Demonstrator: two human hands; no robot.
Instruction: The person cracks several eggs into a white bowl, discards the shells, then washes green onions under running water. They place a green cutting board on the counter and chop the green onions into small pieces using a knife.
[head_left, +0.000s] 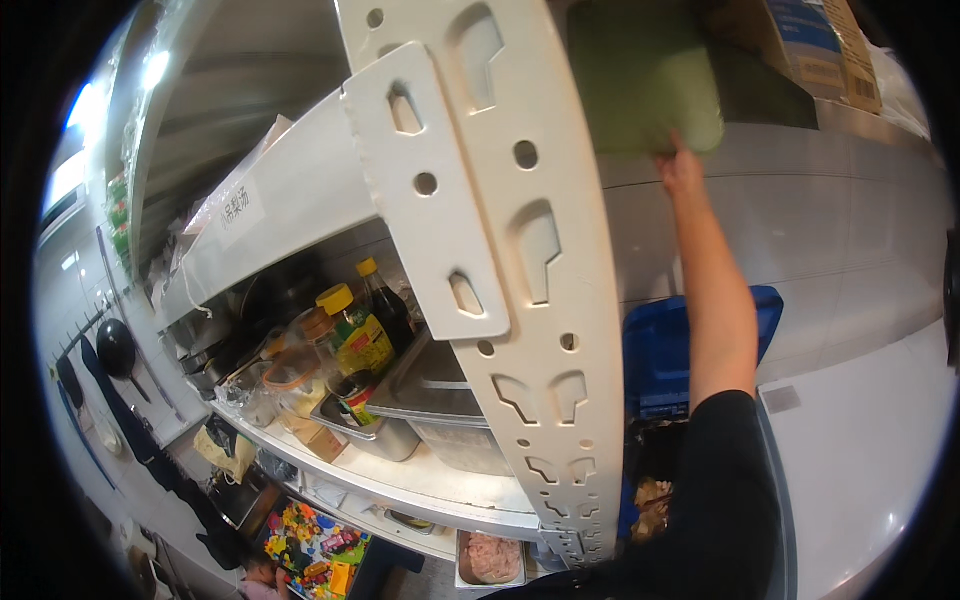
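Note:
My right hand (681, 171) is raised at the upper right, its fingers on the lower edge of a green plastic board or tray (645, 82), which is blurred. The hand seems to grip that edge; its far side is hidden. Behind my bare forearm stands a blue bin lid (660, 352), raised, above a dark opening with brownish scraps (651, 506). My left hand is out of view. A cream perforated metal shelf post (540, 232) stands before me, beside the arm.
A shelf (480, 491) holds sauce bottles (356, 337), jars and a lidded steel pan (450, 405). Lower sits a steel tray of pinkish meat (491, 559). A white surface (862, 427) lies at right. A person (262, 574) is beside colourful toys (319, 547). Boxes (817, 45) are at upper right.

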